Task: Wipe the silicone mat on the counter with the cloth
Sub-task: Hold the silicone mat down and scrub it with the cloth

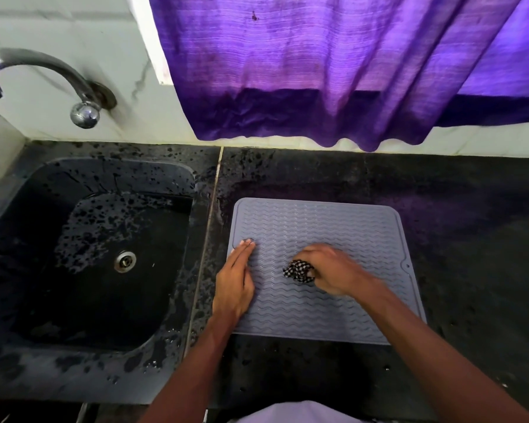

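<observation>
The right hand [327,271] is gripping the balled checkered cloth [298,271] mid-mat, while the left hand [235,283] is pressing flat on the silicone mat [318,227], whose unwiped ridges are stretching away toward the wall.

Flat on bench [471,239]: silicone mat [333,227], right of sink [74,270], just beside seam dividing the two. On mat's left edge: left hand [234,280], fingers flat, pointing away. Near mat's middle: right hand [330,270], bunched cloth [297,270] gripped under it, touching mat. In sink floor: drain [125,261]. Behind sink, on wall: tap [43,68], spout reaching left. Behind mat: curtain [318,71], hem near bench's back edge.
</observation>
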`<state>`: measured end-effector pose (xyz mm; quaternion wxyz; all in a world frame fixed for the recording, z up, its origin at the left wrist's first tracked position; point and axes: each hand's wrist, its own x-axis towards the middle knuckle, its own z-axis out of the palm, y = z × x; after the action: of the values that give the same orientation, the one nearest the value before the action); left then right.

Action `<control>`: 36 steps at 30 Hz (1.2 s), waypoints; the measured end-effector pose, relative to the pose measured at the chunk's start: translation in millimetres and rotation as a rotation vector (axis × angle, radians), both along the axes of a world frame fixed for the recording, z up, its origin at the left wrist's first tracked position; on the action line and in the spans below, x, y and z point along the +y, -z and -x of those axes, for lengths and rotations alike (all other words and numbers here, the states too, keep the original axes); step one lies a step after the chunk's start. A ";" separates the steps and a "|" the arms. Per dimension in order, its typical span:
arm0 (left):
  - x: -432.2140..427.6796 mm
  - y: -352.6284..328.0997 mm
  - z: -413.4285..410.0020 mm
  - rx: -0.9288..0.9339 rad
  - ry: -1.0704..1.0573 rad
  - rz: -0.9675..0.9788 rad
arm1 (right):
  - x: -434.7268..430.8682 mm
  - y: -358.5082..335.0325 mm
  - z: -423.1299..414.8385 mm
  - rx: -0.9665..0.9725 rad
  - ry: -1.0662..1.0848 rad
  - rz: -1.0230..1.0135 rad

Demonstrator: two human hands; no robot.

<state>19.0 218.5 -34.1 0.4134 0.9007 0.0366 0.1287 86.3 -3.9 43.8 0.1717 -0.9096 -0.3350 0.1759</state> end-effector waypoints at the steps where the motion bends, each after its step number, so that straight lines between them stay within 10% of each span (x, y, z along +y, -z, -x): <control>1: 0.7 -0.6 -0.9 -0.007 -0.012 0.027 | 6.0 -1.1 0.2 0.004 0.000 0.004; 15: 13.1 -21.6 -0.9 -0.015 -0.025 0.299 | 100.4 -3.7 7.6 0.157 0.074 -0.150; 23: 35.2 -37.1 15.0 0.015 -0.137 0.330 | 53.8 -16.1 23.0 0.229 0.574 -0.428; 36: 6.5 -10.1 26.9 -0.021 -0.082 0.187 | 93.0 15.9 49.8 -0.196 0.214 -0.100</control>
<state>-7.9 225.0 -24.1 0.4902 0.8546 0.0811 0.1509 36.5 89.1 27.9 0.2010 -0.9432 -0.2599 0.0499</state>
